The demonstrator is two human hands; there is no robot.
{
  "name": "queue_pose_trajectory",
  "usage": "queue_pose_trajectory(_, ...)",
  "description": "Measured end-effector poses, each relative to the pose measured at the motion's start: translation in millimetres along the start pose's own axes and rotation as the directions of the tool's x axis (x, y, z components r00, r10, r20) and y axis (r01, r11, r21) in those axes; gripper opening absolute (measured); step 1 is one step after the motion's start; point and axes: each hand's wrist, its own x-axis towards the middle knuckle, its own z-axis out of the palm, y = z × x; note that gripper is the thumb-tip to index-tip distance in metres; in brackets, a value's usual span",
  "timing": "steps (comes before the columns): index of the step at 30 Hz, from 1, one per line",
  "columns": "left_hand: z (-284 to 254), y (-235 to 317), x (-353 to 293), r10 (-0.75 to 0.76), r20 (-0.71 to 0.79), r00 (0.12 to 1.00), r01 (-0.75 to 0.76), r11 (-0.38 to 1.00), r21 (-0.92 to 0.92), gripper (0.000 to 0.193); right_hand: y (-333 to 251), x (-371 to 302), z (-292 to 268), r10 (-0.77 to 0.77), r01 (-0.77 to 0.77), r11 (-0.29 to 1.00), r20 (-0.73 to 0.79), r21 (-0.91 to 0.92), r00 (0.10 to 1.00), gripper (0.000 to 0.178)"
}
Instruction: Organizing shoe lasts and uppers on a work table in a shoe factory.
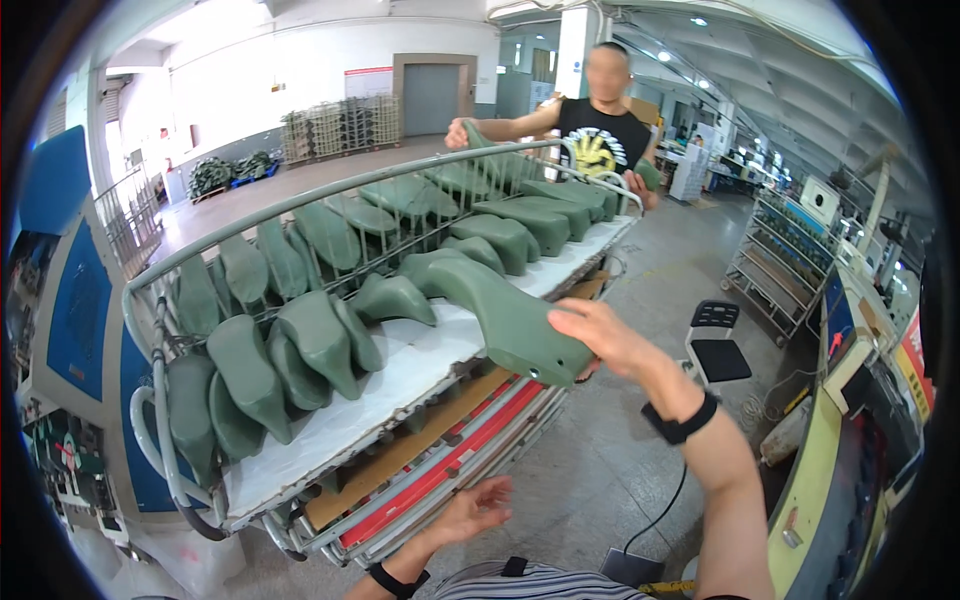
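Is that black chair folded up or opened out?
The black chair is opened out: its seat lies spread, with its backrest raised.

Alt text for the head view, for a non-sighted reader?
The person's right hand holds the end of a green seat-shaped piece at a railed cart carrying many similar pieces. Their left hand is empty; a co-worker stands by the cart's far end.

No wording is clearly legible: a red-and-white banner [368, 79] hangs on the far wall [430, 32], and blurred pale lettering borders the yellow graphic [590, 152] on the co-worker's black sleeveless shirt [632, 128].
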Motion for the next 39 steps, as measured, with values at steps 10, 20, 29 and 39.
queue_pose_trajectory(10, 48.4, 49.3, 91.8, 0.118, -0.146, 0.982, -0.179, 0.823, -0.539, 0.071, 157.4, -142.0, 41.5, 0.155, -0.159, 0.744, 0.065, 0.649, 0.986, 0.045)
queue_pose_trajectory(20, 123.2, 9.9, 131.3, -0.214, 0.389, 0.896, 0.395, 0.784, -0.479, 0.066, 158.5, -226.7, 52.8, 0.304, -0.199, 0.837, -0.130, 0.510, 0.944, 0.043)
queue_pose_trajectory(29, 147.5, -15.2, 127.1, -0.314, 0.550, 0.774, 0.526, 0.802, -0.282, 0.062, 178.6, -242.0, 34.6, 0.364, -0.328, 0.911, -0.112, 0.252, 0.925, 0.036)
queue_pose_trajectory(39, 7.4, -61.3, 28.3, -0.500, 0.208, 0.841, 0.485, 0.524, -0.700, 0.064, 86.2, -147.0, 2.5, 0.140, -0.152, 0.982, -0.103, -0.113, 0.985, 0.030)
